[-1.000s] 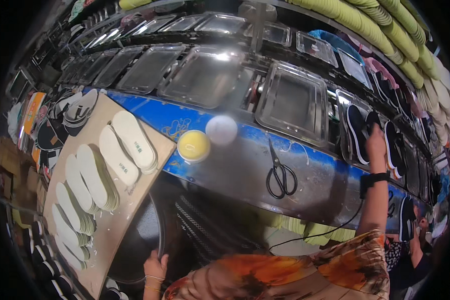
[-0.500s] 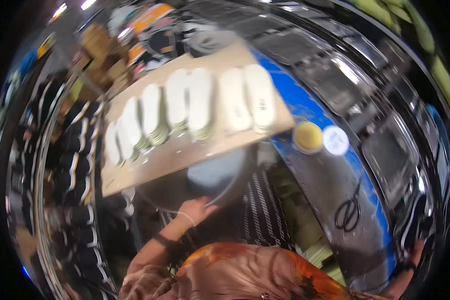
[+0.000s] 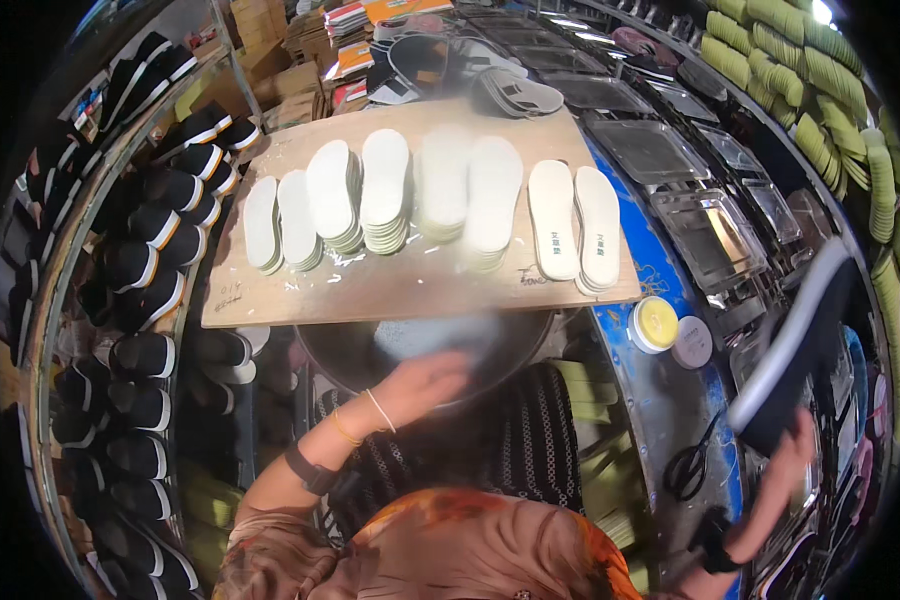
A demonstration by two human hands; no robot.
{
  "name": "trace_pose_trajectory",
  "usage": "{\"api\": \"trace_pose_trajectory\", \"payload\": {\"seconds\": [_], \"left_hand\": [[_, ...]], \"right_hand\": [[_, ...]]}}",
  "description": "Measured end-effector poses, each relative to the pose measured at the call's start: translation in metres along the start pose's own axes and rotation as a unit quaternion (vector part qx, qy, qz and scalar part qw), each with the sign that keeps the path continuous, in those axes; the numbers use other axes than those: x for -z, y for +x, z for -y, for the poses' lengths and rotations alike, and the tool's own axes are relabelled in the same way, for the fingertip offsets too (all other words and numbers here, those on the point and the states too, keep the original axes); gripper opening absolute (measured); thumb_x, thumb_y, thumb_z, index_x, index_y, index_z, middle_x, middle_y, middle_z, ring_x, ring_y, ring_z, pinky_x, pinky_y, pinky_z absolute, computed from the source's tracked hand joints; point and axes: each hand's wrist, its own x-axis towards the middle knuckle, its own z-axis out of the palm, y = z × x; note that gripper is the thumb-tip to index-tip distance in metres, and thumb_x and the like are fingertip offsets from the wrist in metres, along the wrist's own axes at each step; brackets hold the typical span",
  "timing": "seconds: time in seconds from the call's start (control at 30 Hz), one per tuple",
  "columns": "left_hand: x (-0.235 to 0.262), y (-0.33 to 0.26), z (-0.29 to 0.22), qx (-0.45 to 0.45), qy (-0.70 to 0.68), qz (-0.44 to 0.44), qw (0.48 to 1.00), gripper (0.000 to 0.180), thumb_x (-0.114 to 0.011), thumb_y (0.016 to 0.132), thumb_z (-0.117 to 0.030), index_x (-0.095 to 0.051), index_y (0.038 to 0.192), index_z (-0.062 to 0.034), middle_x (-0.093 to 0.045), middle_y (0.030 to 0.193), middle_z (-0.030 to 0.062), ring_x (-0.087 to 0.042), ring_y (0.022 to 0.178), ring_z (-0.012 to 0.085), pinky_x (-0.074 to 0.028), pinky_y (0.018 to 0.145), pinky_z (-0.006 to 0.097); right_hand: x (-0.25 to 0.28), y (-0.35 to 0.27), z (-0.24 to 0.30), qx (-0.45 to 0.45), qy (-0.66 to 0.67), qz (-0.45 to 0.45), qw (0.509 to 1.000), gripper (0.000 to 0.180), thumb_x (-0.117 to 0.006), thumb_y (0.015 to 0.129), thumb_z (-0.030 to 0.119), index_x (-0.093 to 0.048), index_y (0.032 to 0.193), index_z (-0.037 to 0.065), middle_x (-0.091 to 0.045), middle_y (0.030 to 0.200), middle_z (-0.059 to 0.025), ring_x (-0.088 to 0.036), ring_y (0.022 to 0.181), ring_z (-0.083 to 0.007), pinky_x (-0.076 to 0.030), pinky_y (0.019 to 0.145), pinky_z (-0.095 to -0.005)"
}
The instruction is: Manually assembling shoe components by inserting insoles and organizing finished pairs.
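Note:
At the right, my right hand (image 3: 792, 458) grips a black shoe (image 3: 802, 345) with a thick white sole, tilted upward with its sole facing left. My left hand (image 3: 430, 383) is over the near rim of a dark basin (image 3: 345, 372), fingers stretched out and slightly blurred, nothing visible in them. A pale, bluish-white item (image 3: 405, 338) lies in the basin, partly hidden by the board above. Stacks of white insoles (image 3: 382, 175) stand in a row on the wooden board (image 3: 370, 300). Two cream stacks of printed insoles (image 3: 553, 220) sit at its right end.
A rack of black shoes (image 3: 142, 355) runs along my left. To the right, a blue-edged bench holds a yellow-filled tub (image 3: 655, 323), a round lid (image 3: 692, 342) and black scissors (image 3: 685, 470). Metal trays (image 3: 645, 152) line a conveyor-like row beyond, near green insole stacks (image 3: 830, 70).
My right hand has come up from the lower right edge, lifting the black shoe into fuller view. My left hand has shifted slightly right at the basin. The whole view has turned.

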Motion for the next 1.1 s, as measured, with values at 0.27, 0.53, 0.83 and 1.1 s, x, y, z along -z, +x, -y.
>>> {"api": "trace_pose_trajectory", "payload": {"seconds": [0.27,0.53,0.83,1.1], "left_hand": [[0.024,-0.048,-0.002,0.019,-0.420,-0.297,0.857,0.050,-0.030,0.096,-0.042,-0.047,0.119,-0.0008,-0.055,0.104,0.0059,-0.054,0.087,0.0122,-0.047,0.077,0.025],[0.069,-0.116,0.044,0.093,-0.541,-0.263,0.793,0.062,-0.033,0.091,-0.054,-0.038,0.132,-0.0077,-0.047,0.127,0.0116,-0.047,0.113,0.0217,-0.041,0.094,0.039],[0.037,-0.072,0.018,0.068,-0.535,-0.162,0.827,0.047,-0.040,0.094,-0.038,-0.043,0.126,-0.0039,-0.051,0.122,0.0071,-0.052,0.108,0.0183,-0.042,0.091,0.034],[0.034,-0.040,0.025,0.248,-0.333,-0.252,0.874,0.039,-0.062,0.083,-0.030,-0.051,0.109,-0.0029,-0.058,0.102,0.0038,-0.055,0.089,0.0129,-0.048,0.076,0.029]], "right_hand": [[-0.241,-0.147,0.230,0.362,0.075,0.461,0.807,0.011,-0.053,0.077,0.006,-0.054,0.088,0.005,-0.057,0.069,-0.0194,-0.058,0.065,-0.0384,-0.048,0.058,-0.0439],[-0.301,-0.209,0.252,0.278,0.096,0.655,0.696,0.028,-0.059,0.076,0.013,-0.053,0.101,0.003,-0.059,0.074,-0.0224,-0.061,0.069,-0.0356,-0.049,0.061,-0.0415],[-0.273,-0.128,0.214,0.221,0.275,0.500,0.791,0.030,-0.061,0.077,0.002,-0.058,0.106,0.000,-0.064,0.100,-0.0150,-0.063,0.091,-0.0231,-0.048,0.078,-0.0317],[-0.323,-0.115,0.182,0.039,-0.011,0.638,0.769,0.047,-0.062,0.078,0.019,-0.047,0.115,-0.004,-0.062,0.083,-0.0157,-0.062,0.065,-0.0202,-0.050,0.059,-0.0302]]}}
